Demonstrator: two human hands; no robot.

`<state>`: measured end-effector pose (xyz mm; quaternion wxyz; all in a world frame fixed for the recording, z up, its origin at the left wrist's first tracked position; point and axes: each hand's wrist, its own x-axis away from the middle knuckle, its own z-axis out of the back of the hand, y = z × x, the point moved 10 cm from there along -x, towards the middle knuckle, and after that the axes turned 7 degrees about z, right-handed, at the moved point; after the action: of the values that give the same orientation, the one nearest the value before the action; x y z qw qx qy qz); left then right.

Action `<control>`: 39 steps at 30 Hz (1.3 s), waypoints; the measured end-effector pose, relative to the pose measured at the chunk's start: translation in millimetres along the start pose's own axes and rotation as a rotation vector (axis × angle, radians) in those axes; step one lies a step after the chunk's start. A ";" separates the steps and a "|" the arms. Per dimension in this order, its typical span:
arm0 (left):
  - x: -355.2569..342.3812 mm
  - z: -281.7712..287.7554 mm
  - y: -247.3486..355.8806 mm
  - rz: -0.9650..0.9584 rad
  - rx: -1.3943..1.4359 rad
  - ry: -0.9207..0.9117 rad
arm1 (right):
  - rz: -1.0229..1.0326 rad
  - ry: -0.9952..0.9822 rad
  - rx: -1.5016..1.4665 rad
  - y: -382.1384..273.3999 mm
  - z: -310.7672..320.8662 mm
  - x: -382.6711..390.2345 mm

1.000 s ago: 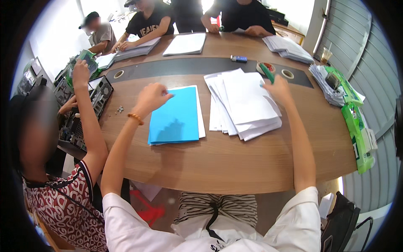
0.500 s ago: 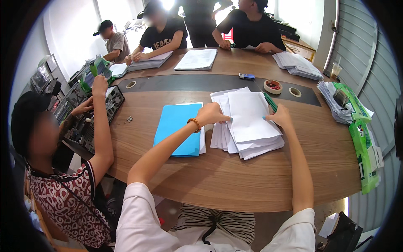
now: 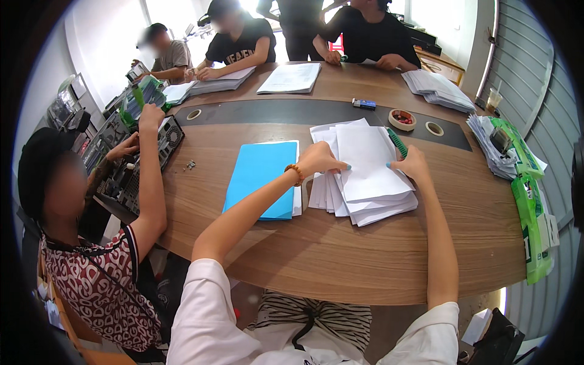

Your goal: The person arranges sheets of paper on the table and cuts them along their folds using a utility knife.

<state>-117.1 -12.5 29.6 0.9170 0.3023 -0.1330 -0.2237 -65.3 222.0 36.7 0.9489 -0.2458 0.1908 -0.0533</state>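
Observation:
In front of me lies an uneven stack of white paper sheets [image 3: 369,161], its layers fanned out at the left and lower edges. My left hand [image 3: 322,159] pinches the left side of the upper sheets between thumb and fingers. At the right edge, the thumb of my right hand [image 3: 412,165] touches the top sheet, while its curled fingers hold a slim green ribbed tool [image 3: 397,142] pointing away from me; its exact kind is unclear. Beside the stack, under my left forearm, lies a blue folder [image 3: 258,176] with white paper showing below it.
Tape rolls [image 3: 402,120] and a small blue-and-white box [image 3: 364,104] lie on the dark strip. Green packages [image 3: 530,207] line the right edge. At left, a co-worker handles an open computer case [image 3: 170,137] near loose screws [image 3: 190,165]. Others sit across with paper piles [image 3: 289,79].
The view has shifted slightly, while both my hands keep their places on the paper. A person at the far left now holds up a small light-coloured object.

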 end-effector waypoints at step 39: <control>26.5 -40.5 60.1 -0.462 -0.316 0.216 | 0.187 0.063 0.174 -57.6 125.2 122.3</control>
<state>-59.0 37.6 37.8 0.8864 0.2000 0.0742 -0.4108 95.6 203.6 124.5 0.9610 -0.1419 0.2372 0.0114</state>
